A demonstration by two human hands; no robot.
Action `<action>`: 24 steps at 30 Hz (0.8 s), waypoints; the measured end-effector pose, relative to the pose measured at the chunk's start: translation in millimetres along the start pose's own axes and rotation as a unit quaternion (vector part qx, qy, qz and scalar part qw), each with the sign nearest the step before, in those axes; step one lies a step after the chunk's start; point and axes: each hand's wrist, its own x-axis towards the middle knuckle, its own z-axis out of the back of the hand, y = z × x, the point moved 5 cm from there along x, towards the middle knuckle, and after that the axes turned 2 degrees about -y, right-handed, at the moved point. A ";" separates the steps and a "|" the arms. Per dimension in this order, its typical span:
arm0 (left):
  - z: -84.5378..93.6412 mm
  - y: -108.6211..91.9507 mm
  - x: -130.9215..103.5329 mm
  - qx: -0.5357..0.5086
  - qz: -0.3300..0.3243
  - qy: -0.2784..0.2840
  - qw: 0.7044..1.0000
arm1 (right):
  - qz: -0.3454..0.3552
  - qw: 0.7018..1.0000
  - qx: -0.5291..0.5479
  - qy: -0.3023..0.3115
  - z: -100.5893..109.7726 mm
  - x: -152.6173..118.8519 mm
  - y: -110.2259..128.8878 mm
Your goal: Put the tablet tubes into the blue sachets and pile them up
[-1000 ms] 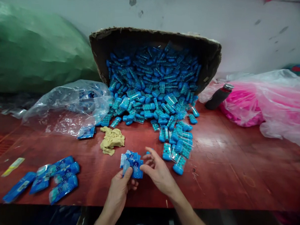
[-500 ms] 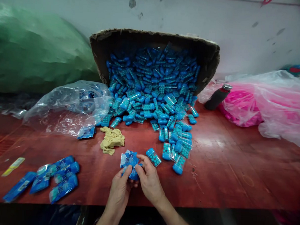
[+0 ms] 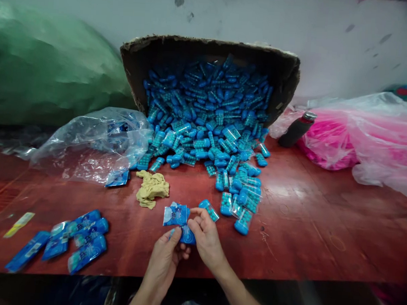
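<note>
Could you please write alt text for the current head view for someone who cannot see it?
A person's left hand pinches a small blue wrapper, the right hand close beside it, over a red table. Beyond, blue-ended containers spill from a cardboard box; a yellow lump and blue packets lie to the left.

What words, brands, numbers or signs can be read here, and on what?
None can be read with certainty.
Blue packs: pale lettering and a barcode-like patch, too blurred.
Held wrapper: print too small.
Wrapper beyond it: the same.
Yellow strip: marks, if any, too blurred.
</note>
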 end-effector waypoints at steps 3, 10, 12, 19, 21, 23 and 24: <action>3.3 2.2 1.1 -0.012 0.019 -0.005 1.000 | 0.084 0.988 -0.132 -0.012 11.0 1.8 16.8; 7.0 6.4 -1.9 -0.045 0.059 -0.041 0.996 | 0.092 0.795 -0.598 -0.052 33.4 32.9 21.1; 6.2 5.9 -3.4 -0.054 0.070 -0.053 0.995 | 0.085 0.807 -0.584 -0.022 35.5 39.4 18.9; 7.3 5.8 -0.3 -0.069 0.080 -0.079 0.991 | -0.038 0.998 0.027 0.038 45.8 22.3 19.8; 7.7 6.6 0.9 -0.064 0.073 -0.079 0.992 | -0.046 0.987 0.143 0.052 42.2 11.4 21.3; 7.9 7.1 1.5 -0.061 0.066 -0.074 0.993 | -0.039 0.981 0.186 0.050 40.0 3.3 21.5; 8.3 7.3 1.6 -0.059 0.064 -0.074 0.994 | -0.034 0.980 0.192 0.046 39.8 0.7 21.2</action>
